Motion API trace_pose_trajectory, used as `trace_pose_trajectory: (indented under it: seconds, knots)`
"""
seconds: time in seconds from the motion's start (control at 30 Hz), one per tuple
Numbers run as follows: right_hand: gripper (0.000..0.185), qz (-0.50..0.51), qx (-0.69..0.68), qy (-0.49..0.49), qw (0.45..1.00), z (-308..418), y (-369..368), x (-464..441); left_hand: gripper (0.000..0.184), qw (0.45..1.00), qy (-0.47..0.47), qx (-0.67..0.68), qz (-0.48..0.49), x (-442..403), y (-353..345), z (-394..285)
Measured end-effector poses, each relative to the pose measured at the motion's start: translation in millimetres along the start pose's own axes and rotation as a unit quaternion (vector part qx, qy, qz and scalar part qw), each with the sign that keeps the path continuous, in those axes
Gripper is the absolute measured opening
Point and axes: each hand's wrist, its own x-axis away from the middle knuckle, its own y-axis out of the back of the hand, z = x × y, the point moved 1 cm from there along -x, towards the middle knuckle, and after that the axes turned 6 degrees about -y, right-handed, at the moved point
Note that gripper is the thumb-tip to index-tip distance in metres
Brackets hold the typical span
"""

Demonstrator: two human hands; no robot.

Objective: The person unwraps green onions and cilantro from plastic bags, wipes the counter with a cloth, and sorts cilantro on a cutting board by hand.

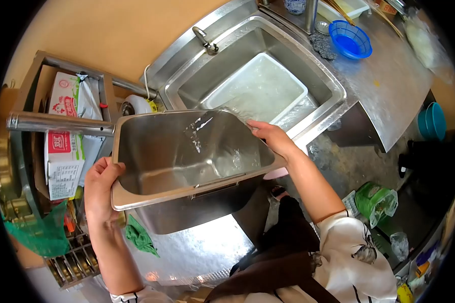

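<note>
Both of my hands hold a deep rectangular stainless steel pan point(162, 151), tilted in front of me with its far rim at the sink's near edge. My left hand point(102, 184) grips the rim at the left end, thumb over the lip. My right hand point(274, 139) is closed on the rim at the right end. Wet streaks and a little clear water show inside the pan. Just beyond it, a white plastic tub point(297, 103) sits in the sink point(187, 81) with rippling water in it. I cannot tell whether water is running from the pan.
A faucet point(205, 41) stands at the sink's back left. To the right, a blue basket point(350, 40) and a dark scrubber point(322, 45) lie on the steel counter point(384, 76). Cartons point(65, 141) fill a rack at left. A green cloth point(139, 235) lies below the pan.
</note>
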Motion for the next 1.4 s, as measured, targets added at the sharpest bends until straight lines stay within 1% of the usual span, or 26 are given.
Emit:
trace_pose_trajectory:
  seconds: [0.03,0.1,0.27,0.33,0.4,0.43,0.5,0.57,0.6,0.63,0.67,0.73,0.77,0.83,0.87,0.9,0.93,1.0,1.03,1.07,1.1,1.13,1.2,1.23,1.3,1.4]
  knots:
    - [0.042,0.02,-0.016,-0.004,1.0,-8,6,-10,0.008,1.0,0.001,0.001,0.005,-3,-7,-6]
    - [0.046,0.057,-0.063,0.004,0.996,-26,15,-29,0.011,0.997,-0.021,-0.063,0.036,-15,-24,-21]
    - [0.049,0.048,-0.118,-0.007,0.992,-26,15,-27,0.015,0.989,-0.074,-0.112,0.068,-52,-65,-44]
    - [0.05,0.038,-0.131,-0.004,0.991,-42,17,-41,0.015,0.974,-0.094,-0.175,0.106,-63,-81,-58]
    - [0.053,0.062,-0.14,0.098,0.983,-82,27,-81,0.016,0.964,-0.116,-0.2,0.128,-77,-99,-70]
    - [0.053,0.062,-0.142,0.097,0.983,-72,15,-67,0.018,0.954,-0.135,-0.223,0.149,-84,-107,-75]
    - [0.053,0.088,-0.266,0.086,0.956,-55,-12,-42,0.02,0.944,-0.152,-0.251,0.152,-96,-125,-86]
    - [0.051,0.073,-0.291,0.077,0.951,-64,-23,-51,0.023,0.932,-0.172,-0.279,0.155,-105,-145,-98]
    - [0.049,0.059,-0.313,0.067,0.946,-68,-28,-56,0.024,0.913,-0.189,-0.327,0.152,-107,-156,-104]
    - [0.038,0.087,-0.362,0.075,0.925,-72,-34,-59,0.026,0.892,-0.206,-0.373,0.148,-107,-168,-110]
    - [0.038,0.087,-0.364,0.075,0.924,-76,-41,-62,0.026,0.892,-0.206,-0.375,0.148,-105,-180,-116]
    - [0.038,0.131,-0.456,0.03,0.88,-95,-54,-76,0.029,0.836,-0.231,-0.48,0.132,-93,-206,-126]
    - [0.038,0.101,-0.438,0.047,0.892,-111,-61,-92,0.029,0.836,-0.231,-0.48,0.132,-86,-216,-128]
    - [0.037,0.105,-0.464,0.056,0.878,-100,-76,-80,0.032,0.772,-0.324,-0.531,0.131,-71,-235,-131]
    - [0.036,0.108,-0.489,0.065,0.863,-94,-84,-74,0.032,0.773,-0.322,-0.532,0.129,-64,-240,-134]
    - [0.034,0.175,-0.515,0.112,0.832,-92,-91,-77,0.033,0.756,-0.329,-0.546,0.149,-56,-244,-137]
    - [0.034,0.176,-0.515,0.111,0.832,-93,-94,-78,0.034,0.739,-0.336,-0.559,0.168,-50,-248,-138]
    - [0.036,0.146,-0.576,0.071,0.801,-85,-103,-69,0.034,0.734,-0.343,-0.564,0.16,-41,-251,-137]
    - [0.035,0.099,-0.6,0.026,0.794,-76,-107,-64,0.034,0.729,-0.349,-0.568,0.153,-37,-252,-135]
    - [0.035,0.102,-0.597,0.02,0.795,-77,-107,-67,0.034,0.732,-0.344,-0.569,0.149,-34,-253,-133]
    - [0.035,0.094,-0.549,0.084,0.826,-84,-105,-72,0.03,0.683,-0.441,-0.554,0.183,-30,-255,-131]
    - [0.034,0.095,-0.523,0.108,0.84,-87,-103,-74,0.027,0.629,-0.524,-0.536,0.207,-28,-251,-128]
    - [0.033,0.093,-0.485,0.098,0.864,-99,-92,-70,0.023,0.514,-0.639,-0.522,0.235,-25,-217,-115]
    - [0.032,0.099,-0.465,0.078,0.876,-104,-94,-62,0.024,0.516,-0.628,-0.531,0.239,-18,-196,-110]
    - [0.031,0.097,-0.416,0.059,0.902,-109,-82,-45,0.025,0.623,-0.525,-0.531,0.233,-8,-186,-120]
    - [0.03,0.082,-0.336,0.036,0.938,-119,-63,-11,0.028,0.728,-0.422,-0.495,0.217,2,-144,-103]
